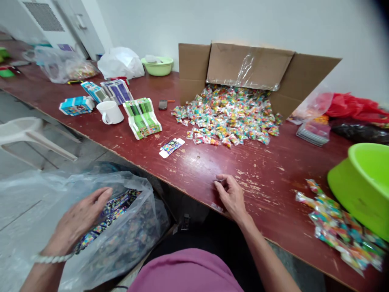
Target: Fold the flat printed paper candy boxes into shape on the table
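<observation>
My left forearm [42, 273] is slanting in from the lower left, and my left hand [79, 217] is hovering back upward, its fingers [101, 199] lying close together and pointing forward and inward. My right forearm [264, 251] is angling up from the lower right. My right hand [231, 196] is curling loosely, thumb [221, 190] facing the bent fingers [227, 179]; whether the tips are meeting, I'm not seeing clearly.

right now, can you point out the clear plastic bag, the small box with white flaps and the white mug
Clear plastic bag [130, 237]: head view, on its side wall
Small box with white flaps [172, 147]: head view, on its printed panel
White mug [114, 112]: head view, on its outer side
</observation>
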Demonstrator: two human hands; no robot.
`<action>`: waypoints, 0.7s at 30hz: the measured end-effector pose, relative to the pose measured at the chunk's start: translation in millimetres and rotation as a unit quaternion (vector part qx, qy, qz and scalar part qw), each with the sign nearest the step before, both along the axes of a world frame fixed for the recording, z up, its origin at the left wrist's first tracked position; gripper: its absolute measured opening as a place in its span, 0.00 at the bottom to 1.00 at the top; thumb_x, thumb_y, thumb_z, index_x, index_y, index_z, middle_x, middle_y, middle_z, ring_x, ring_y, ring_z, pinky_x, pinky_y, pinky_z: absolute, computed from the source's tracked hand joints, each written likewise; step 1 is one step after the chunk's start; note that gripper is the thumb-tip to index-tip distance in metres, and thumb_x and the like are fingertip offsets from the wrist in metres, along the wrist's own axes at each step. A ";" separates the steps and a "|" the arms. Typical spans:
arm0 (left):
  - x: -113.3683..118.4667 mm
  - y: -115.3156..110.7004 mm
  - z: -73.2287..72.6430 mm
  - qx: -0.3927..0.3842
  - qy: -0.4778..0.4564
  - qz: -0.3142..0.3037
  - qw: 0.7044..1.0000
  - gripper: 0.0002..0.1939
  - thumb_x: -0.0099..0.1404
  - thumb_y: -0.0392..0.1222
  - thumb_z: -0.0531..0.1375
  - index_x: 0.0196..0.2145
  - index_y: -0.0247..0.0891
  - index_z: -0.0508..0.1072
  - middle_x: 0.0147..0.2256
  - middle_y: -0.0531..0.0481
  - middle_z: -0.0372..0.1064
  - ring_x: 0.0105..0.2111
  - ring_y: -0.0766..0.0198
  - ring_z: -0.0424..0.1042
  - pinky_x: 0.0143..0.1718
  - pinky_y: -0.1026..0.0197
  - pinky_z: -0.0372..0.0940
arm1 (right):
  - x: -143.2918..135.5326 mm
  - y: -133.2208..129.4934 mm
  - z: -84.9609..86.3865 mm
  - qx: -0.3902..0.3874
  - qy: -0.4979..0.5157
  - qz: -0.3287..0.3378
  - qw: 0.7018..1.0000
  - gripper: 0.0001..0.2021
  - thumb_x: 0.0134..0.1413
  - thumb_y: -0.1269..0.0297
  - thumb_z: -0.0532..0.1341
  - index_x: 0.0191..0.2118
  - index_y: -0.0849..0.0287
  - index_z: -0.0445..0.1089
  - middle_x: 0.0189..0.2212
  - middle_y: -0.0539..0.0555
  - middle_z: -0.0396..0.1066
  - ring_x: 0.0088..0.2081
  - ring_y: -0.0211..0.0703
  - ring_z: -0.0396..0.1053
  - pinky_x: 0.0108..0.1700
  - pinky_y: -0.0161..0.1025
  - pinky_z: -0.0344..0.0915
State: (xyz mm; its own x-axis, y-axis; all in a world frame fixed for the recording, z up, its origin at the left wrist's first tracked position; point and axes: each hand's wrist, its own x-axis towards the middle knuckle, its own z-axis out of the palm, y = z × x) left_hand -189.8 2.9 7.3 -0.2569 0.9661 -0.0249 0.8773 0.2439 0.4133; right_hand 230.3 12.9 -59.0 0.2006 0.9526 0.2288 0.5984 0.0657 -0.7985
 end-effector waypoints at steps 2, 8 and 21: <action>12.8 12.0 -2.6 -0.007 0.008 -0.034 0.999 0.26 0.63 0.63 0.53 0.49 0.44 0.75 0.46 0.46 0.77 0.46 0.44 0.74 0.48 0.45 0.66 | -1.5 -0.3 -4.8 0.014 -0.035 0.017 0.999 0.09 0.59 0.61 0.58 0.42 0.58 0.72 0.33 0.53 0.72 0.33 0.43 0.70 0.39 0.41 0.65; 123.4 126.5 -14.4 0.061 0.024 -0.111 0.992 0.32 0.64 0.58 0.54 0.59 0.35 0.67 0.55 0.35 0.68 0.56 0.45 0.65 0.57 0.47 0.57 | -1.8 -2.8 -5.6 0.035 -0.057 0.046 0.997 0.07 0.61 0.63 0.57 0.40 0.57 0.72 0.33 0.53 0.74 0.35 0.44 0.71 0.40 0.40 0.66; 165.4 163.6 -14.1 0.004 -0.278 -0.101 0.955 0.25 0.52 0.60 0.62 0.35 0.34 0.74 0.32 0.43 0.75 0.32 0.54 0.74 0.30 0.59 0.66 | -0.1 1.9 -7.7 0.041 0.011 0.026 0.999 0.07 0.60 0.64 0.58 0.38 0.57 0.73 0.33 0.53 0.75 0.36 0.44 0.72 0.40 0.40 0.66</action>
State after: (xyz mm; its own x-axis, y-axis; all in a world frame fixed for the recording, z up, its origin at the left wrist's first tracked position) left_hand -24.4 166.5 -6.7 -0.0155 0.9953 -0.0959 0.5510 0.0885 0.8298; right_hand 230.2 14.8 -66.6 0.1563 0.9403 0.3022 0.5754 0.1620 -0.8016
